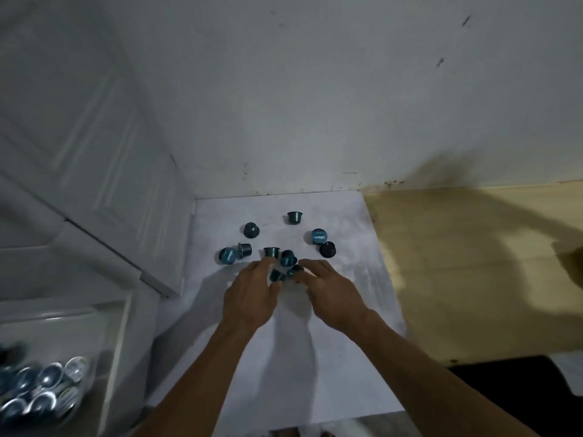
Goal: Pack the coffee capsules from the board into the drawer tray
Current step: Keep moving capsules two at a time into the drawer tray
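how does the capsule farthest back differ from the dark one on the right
The back capsule looks teal; the dark capsule looks near black. The back capsule stands alone by the board's far edge; the dark capsule sits right against a teal, lettered capsule. Both lie loose on the board, untouched by either hand.

Drawer tray point(118, 342) cut off at the left edge, capsules inside it point(47, 386) blurry, small capsules point(284, 272) half hidden between left hand point(252, 294) and right hand point(331, 294)
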Motion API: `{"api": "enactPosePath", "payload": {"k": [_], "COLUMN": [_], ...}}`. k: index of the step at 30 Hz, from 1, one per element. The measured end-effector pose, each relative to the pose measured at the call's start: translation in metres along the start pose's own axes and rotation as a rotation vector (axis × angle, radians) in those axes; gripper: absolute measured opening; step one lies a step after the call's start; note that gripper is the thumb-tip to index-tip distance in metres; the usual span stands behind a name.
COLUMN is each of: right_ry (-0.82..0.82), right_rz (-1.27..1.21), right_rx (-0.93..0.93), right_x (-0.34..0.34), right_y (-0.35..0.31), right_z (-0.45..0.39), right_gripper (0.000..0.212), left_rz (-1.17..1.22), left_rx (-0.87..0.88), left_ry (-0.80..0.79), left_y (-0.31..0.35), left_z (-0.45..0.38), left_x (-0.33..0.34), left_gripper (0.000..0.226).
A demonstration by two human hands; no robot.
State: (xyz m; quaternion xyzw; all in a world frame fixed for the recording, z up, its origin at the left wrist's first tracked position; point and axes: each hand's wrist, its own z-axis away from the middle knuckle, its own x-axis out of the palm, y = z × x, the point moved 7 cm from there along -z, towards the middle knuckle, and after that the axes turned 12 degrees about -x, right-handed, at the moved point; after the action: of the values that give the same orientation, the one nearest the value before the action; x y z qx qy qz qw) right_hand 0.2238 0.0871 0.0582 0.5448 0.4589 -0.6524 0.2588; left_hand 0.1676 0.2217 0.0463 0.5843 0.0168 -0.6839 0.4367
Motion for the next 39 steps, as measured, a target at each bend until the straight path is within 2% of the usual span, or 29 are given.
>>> {"api": "enactPosePath", "payload": {"k": [5, 8, 11, 14, 17, 20, 26, 32, 35, 39], "right_ry": [-0.003, 0.021, 0.057, 0.192, 0.353, 0.443, 0.603, 0.638, 0.691, 0.704], "right_rz": [-0.012, -0.005, -0.066, -0.107, -0.250, -0.324, -0.303, -0.250, -0.247, -0.264], "right_rx": [-0.091, -0.155, -0.117, -0.065, 0.052, 0.119, 0.058, 0.038, 0.038, 0.040], "right_x": [0.029, 0.045, 0.053, 0.048, 0.044, 0.054, 0.062, 0.063, 0.063, 0.064], "right_y": [0.019, 0.025, 0.033, 0.043, 0.054, 0.064, 0.063, 0.063, 0.065, 0.065], "right_z": [-0.020, -0.022, -0.024, -0.019, -0.006, 0.005, 0.017, 0.019, 0.020, 0.021], "right_gripper": [0.039, 0.053, 0.027, 0.018, 0.022, 0.027, 0.036, 0.033, 0.025, 0.023], "left_rz": [0.019, 0.032, 0.043, 0.120, 0.258, 0.367, 0.425, 0.395, 0.384, 0.451], "left_rx": [0.040, 0.053, 0.042, 0.026, -0.005, 0.018, 0.111, 0.118, 0.143, 0.143], "left_ry": [0.011, 0.037, 0.083, 0.170, 0.247, 0.334, 0.508, 0.549, 0.562, 0.563], "left_y": [-0.003, -0.010, -0.012, -0.022, -0.037, -0.041, -0.042, -0.045, -0.042, -0.041], "left_z": [-0.028, -0.031, -0.031, -0.029, -0.022, -0.015, 0.003, 0.005, 0.006, 0.008], "left_x": [0.031, 0.042, 0.045, 0.048, 0.054, 0.056, 0.056, 0.061, 0.060, 0.056], "left_gripper": [0.029, 0.025, 0.024, 0.017, 0.027, 0.033, 0.036, 0.041, 0.037, 0.031]}}
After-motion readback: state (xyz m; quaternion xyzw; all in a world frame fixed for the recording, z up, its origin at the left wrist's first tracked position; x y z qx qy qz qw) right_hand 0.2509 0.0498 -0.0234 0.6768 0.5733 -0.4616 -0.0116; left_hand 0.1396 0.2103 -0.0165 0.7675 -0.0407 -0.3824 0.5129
